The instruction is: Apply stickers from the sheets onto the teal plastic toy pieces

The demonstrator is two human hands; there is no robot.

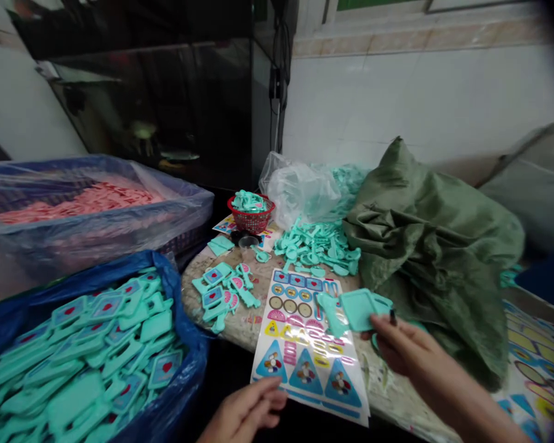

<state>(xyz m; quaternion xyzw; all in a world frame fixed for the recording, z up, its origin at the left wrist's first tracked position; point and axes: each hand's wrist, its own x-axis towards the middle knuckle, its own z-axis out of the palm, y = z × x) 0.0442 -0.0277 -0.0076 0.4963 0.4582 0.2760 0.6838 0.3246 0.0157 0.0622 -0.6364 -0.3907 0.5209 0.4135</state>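
Observation:
My right hand [399, 347] pinches a teal plastic toy piece [357, 309] with a flat rectangular body, above the right side of a sticker sheet [263, 354]. A small dark tip [393, 317] sticks up by its fingers; I cannot make out what it belongs to. Another teal piece [331, 314] with a flared end is beside the held one; whether they are joined I cannot tell. At the sheet's near edge is my left hand [247, 411], fingers loosely extended and holding nothing visible. The sheet carries hearts, fruit slices and blue triangles.
Left stands a blue-lined bin [180, 332] of stickered teal pieces, with a plastic-covered crate [184, 206] of pink pieces behind. More teal pieces [318, 246] are heaped on the table [240, 326], near a red basket [252, 220]. A green sack [438, 246] slumps at right.

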